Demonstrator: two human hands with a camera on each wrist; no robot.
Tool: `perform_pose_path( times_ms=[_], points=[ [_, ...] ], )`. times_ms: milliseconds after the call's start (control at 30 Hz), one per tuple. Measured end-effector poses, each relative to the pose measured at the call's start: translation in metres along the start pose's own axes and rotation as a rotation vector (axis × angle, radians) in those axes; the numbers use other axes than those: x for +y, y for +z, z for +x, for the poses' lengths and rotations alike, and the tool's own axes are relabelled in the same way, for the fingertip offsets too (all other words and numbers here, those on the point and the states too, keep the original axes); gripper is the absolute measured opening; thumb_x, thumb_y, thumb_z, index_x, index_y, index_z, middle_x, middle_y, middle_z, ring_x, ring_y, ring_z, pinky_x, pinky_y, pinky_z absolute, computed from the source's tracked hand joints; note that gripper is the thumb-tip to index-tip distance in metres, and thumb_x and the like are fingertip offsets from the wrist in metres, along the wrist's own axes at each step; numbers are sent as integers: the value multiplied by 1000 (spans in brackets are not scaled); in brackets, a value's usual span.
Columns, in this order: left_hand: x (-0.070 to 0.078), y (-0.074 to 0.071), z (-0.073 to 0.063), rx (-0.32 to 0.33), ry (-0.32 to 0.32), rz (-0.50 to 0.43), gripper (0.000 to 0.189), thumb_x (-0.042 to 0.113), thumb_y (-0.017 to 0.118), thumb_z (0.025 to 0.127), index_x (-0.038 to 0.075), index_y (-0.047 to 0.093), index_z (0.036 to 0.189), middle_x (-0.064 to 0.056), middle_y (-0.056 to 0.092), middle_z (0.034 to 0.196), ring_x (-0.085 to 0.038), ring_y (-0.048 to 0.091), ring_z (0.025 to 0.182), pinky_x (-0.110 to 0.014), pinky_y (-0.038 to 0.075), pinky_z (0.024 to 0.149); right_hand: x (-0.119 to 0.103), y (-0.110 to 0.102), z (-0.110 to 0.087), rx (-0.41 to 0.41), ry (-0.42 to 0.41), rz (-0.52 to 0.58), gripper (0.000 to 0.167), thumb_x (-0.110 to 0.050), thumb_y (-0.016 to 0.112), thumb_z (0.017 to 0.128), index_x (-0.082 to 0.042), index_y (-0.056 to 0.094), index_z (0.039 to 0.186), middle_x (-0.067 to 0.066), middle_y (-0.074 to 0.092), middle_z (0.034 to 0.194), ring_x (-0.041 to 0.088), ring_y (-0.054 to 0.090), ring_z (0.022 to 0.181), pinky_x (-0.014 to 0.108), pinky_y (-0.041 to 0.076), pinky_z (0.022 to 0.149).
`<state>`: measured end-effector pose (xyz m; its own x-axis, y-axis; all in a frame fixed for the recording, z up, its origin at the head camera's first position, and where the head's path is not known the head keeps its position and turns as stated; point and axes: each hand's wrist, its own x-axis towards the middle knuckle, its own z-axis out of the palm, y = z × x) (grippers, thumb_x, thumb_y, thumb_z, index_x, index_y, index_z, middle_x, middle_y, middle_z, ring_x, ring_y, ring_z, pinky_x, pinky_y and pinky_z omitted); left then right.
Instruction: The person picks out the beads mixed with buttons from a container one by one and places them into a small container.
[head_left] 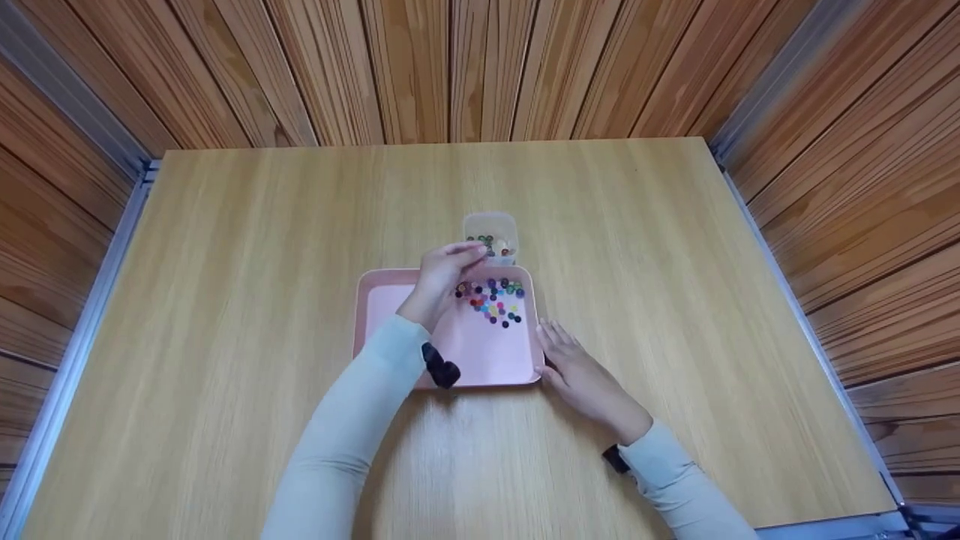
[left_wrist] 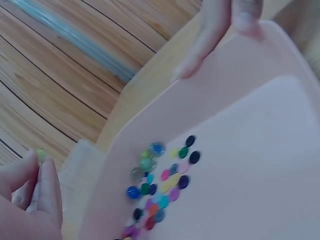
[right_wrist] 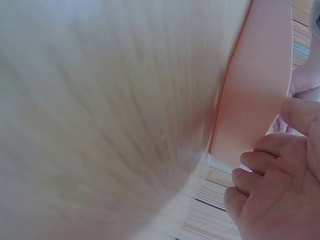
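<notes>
One marble [left_wrist: 41,154], yellow-green, sits pinched between the thumb and fingers of the left hand [head_left: 444,281]; that hand is raised above the far side of the pink tray [head_left: 491,361], its fingertips overlapping the near part of the clear box [head_left: 491,222] in the head view; the box stands just beyond the tray on the desk [head_left: 637,262] and holds a few green and amber balls [head_left: 489,240]; the right hand [head_left: 583,375] rests against the outside of the tray's right wall, fingers fairly straight, grasping nothing; inside the tray, towards its far right corner, small flat discs [left_wrist: 183,181] of many colours lie scattered beside several glassy balls; both sleeves [head_left: 337,435] are pale; wood-plank walls [head_left: 412,67] rise around the desk.
</notes>
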<state>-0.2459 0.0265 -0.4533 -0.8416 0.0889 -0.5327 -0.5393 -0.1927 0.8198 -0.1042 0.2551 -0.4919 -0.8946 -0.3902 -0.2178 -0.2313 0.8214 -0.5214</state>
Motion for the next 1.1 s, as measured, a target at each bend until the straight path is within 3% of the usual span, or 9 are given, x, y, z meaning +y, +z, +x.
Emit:
perform_pose_path(
  times_ms=[100,233,300,433,733,867,1100],
  points=[
    [10,2,3,35,102,209,22,19,72,91,12,73,112,-4,72,115,-19,66,111,-32,52,102,-1,0,0,2,2,-2,61,-26,46,106,-1,21,155,16,18,165,36,16,154,51,16,126],
    [23,7,6,67,264,649,18,17,66,96,14,74,112,-3,72,115,-18,65,108,-30,55,96,-2,1,1,1,4,-4,62,-29,46,106,-4,20,156,13,17,165,34,15,154,50,16,126],
    [26,10,7,54,321,818,20,14,62,98,13,72,116,-4,71,117,-18,66,109,-30,56,96,-3,1,0,-7,15,-6,63,-30,46,106,-5,19,157,12,15,166,33,14,154,50,16,126],
    [26,16,9,27,354,1006,23,13,57,101,11,70,120,-5,70,120,-19,66,111,-30,55,99,-2,1,-2,-15,16,-10,63,-29,46,105,-4,18,156,13,14,166,34,14,154,50,16,126],
    [16,21,14,26,435,1048,24,8,57,100,7,71,120,-7,70,124,-22,65,119,-32,54,102,1,2,-3,9,-13,-17,63,-25,47,105,-1,19,156,17,16,165,36,16,153,53,18,125],
    [13,21,11,15,425,998,26,9,56,101,8,68,123,-6,69,127,-22,64,121,-34,52,104,0,2,-3,2,3,-17,63,-26,47,105,-2,19,156,16,16,165,35,16,154,52,17,125],
    [6,26,2,35,464,909,25,9,61,99,9,70,121,-6,70,125,-22,66,119,-31,55,100,-2,-4,-2,-16,14,2,64,-29,47,105,-4,18,156,13,14,166,33,14,154,50,16,126]
  ],
)
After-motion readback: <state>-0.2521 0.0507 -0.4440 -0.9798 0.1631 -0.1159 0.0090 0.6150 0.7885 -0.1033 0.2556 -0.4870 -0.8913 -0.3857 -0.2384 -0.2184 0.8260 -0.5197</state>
